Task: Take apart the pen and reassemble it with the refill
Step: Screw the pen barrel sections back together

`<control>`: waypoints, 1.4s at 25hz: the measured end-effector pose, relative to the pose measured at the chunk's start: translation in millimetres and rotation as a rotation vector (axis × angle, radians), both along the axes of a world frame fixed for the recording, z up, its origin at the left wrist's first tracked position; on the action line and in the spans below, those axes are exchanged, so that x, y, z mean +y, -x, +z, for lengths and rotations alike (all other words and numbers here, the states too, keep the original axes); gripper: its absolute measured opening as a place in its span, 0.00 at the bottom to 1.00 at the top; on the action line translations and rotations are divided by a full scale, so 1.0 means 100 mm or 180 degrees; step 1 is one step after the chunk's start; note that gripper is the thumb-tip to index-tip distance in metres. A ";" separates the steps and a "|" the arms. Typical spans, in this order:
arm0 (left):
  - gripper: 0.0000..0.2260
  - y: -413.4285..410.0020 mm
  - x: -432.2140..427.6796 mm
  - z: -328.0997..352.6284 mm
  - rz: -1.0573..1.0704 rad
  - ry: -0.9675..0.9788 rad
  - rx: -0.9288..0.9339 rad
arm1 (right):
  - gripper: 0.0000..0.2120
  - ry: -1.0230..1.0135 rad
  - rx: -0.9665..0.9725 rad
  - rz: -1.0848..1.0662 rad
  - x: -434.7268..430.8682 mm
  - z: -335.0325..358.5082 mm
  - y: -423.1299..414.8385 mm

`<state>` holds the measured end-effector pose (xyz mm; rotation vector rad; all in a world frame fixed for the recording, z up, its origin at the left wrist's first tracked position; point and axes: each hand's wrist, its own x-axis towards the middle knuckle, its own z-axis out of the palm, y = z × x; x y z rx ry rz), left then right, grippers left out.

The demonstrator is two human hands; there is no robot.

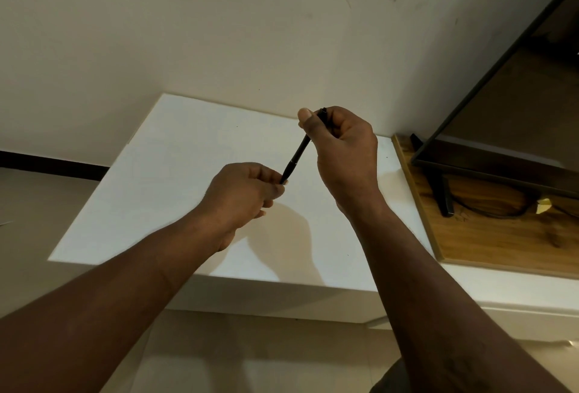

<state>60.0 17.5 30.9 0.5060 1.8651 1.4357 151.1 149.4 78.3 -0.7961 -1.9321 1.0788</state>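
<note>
While both arms reach out, my left hand (247, 192) pinches the lower tip of one black pen (296, 159), and my right hand (341, 145) curls round its upper end, thumb pressed on. Under my fingers lies one white table (150, 192). Right of them, one wooden board (488, 236) carries one dark screen (517, 104). Beyond, a cream wall (219, 32).

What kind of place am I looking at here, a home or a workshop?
Most likely a room in a home: a flat-screen television stands on a wooden board beside a white table, against a plain painted wall.
</note>
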 end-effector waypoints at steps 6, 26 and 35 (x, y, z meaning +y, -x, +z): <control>0.07 -0.02 0.02 0.03 0.0016 -0.0212 0.1711 | 0.11 -0.0033 -0.0055 0.0320 -0.07 0.03 -0.04; 0.07 0.11 -0.03 0.03 0.0554 0.0091 0.2593 | 0.12 0.0072 -0.0214 0.1104 -0.21 0.10 -0.13; 0.09 0.11 -0.01 0.03 0.0595 0.0143 0.2520 | 0.10 0.0128 -0.0230 0.0958 -0.21 0.09 -0.11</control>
